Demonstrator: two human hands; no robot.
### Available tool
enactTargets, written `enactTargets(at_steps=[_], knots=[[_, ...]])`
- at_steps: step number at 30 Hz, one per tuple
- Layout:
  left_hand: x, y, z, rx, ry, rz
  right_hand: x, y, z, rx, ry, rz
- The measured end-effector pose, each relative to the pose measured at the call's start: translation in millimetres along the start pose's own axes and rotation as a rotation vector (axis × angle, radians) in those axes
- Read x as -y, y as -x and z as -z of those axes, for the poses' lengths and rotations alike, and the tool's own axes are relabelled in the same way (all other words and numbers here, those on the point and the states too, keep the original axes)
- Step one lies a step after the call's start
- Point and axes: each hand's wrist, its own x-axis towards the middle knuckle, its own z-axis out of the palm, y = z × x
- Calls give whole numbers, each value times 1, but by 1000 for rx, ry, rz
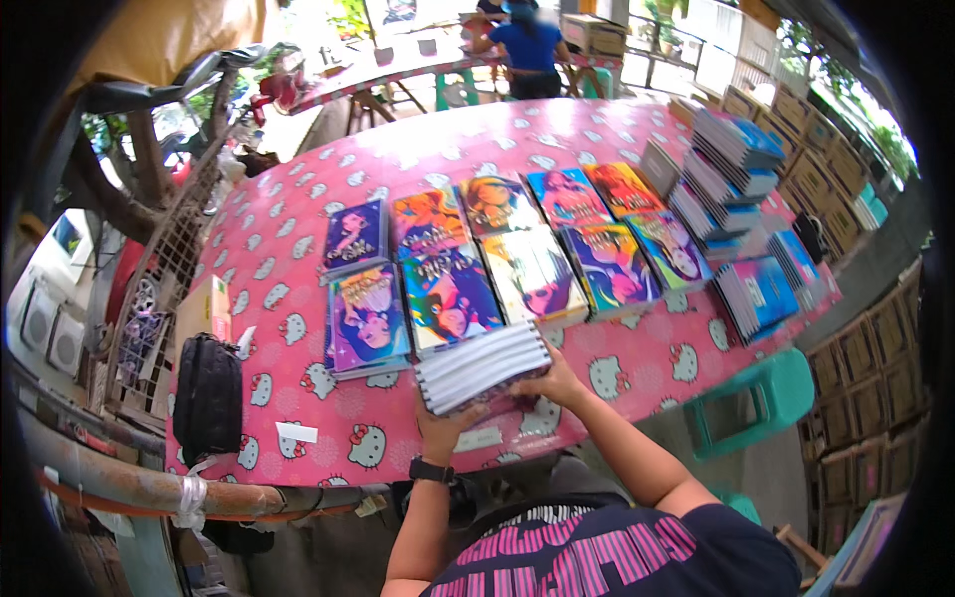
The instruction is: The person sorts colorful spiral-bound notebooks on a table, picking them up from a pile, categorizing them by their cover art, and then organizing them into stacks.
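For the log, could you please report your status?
Left hand, right hand: gripping white-edged rectangular stack of paper notebooks. Close ahead: colourful rectangular notebook piles.

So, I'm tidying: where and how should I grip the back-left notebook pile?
Probably take the back-left pile by its long left side, from the left: bare tablecloth lies there, while neighbouring piles crowd its right and near end.

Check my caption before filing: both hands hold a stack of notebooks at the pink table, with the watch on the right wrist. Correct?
No: the head view shows the watch on the left wrist, not the right. The left hand and right hand do hold the stack at the pink table.
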Motion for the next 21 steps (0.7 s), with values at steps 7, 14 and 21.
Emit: enactTargets(at_steps=[7,14,21], knots=[[-74,4,-69,30,-316,-288,51,43,66,100,303,-17],[-147,-21,-201,623,-626,-963,34,138,214,32,-952,-577],[-110,-18,-361,1050,-656,-1420,127,200,323,-319,-308,-297]])
